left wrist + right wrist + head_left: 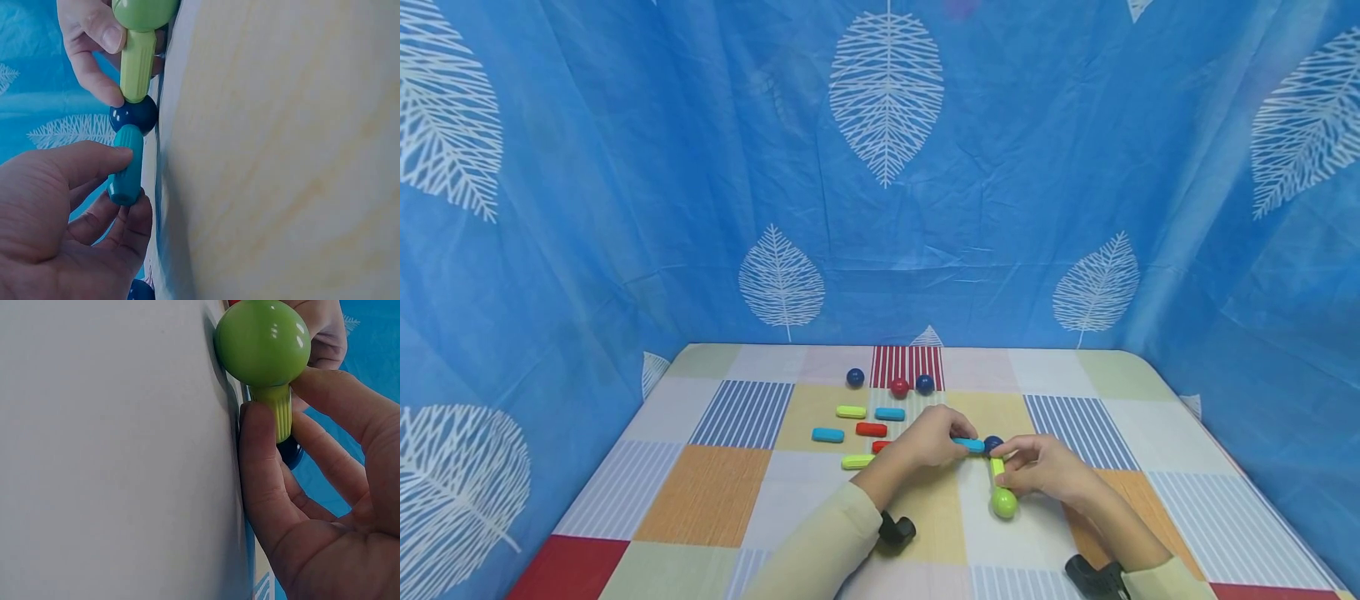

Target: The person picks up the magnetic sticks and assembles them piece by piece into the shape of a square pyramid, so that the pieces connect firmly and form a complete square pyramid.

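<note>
My left hand [931,437] pinches a light-blue ribbed rod [127,172] between thumb and fingers. One end of that rod meets a dark-blue ball [139,116]. From the ball's other side runs a yellow-green ribbed rod [137,65], with a bright green ball [262,344] on its far end. My right hand [1047,470] grips the yellow-green rod, a finger reaching to the dark-blue ball. In the head view the joined pieces form a corner low over the table. The right wrist view hides most of the dark-blue ball behind the rod and fingers.
Left of my hands lie several loose rods, among them a red rod [871,429], a blue rod [828,435] and a yellow-green rod [857,462]. Farther back sit a red ball [899,387] and two dark-blue balls [855,377]. A blue curtain [1000,208] surrounds the patchwork-covered table [715,492].
</note>
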Demonstrator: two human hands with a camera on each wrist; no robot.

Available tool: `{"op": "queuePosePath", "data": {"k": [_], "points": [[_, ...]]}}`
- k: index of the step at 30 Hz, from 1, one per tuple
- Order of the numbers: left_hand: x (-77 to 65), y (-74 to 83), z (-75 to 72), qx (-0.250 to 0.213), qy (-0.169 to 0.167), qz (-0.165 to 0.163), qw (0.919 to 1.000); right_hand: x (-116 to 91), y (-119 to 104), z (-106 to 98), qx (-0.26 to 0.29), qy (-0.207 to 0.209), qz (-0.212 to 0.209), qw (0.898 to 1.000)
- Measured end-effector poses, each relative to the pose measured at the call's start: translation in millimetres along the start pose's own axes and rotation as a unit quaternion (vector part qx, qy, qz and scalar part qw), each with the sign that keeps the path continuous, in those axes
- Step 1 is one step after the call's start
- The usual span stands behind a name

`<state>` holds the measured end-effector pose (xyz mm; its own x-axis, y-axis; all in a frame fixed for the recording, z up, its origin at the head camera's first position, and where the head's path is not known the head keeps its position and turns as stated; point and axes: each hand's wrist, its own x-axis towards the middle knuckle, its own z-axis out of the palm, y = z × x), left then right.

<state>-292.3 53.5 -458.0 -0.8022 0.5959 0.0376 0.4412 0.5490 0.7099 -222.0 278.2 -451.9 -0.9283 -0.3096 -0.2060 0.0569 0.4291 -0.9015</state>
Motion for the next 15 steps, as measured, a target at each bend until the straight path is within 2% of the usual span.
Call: {"op": "queuePosePath", "data": {"k": [9,12,15], "points": [[-2.2,-3.0,-4.5,-0.024,0.002,-0.002,0.9997,-0.4,-1.0,0.4,-0.002,0.005,0.003,1.0],[-3.4,-4.3,-9.5,-0.031,0.018,-0.008,0.9993,-0.5,-0.6,0.8,-0.001,0.005,0.003,1.0],[-3.4,-5.7,-15.6,-0.046,0.051,-0.025,0.9974,-0.3,-0.2,1.2,-0.002,0.004,0.002,1.0]]}}
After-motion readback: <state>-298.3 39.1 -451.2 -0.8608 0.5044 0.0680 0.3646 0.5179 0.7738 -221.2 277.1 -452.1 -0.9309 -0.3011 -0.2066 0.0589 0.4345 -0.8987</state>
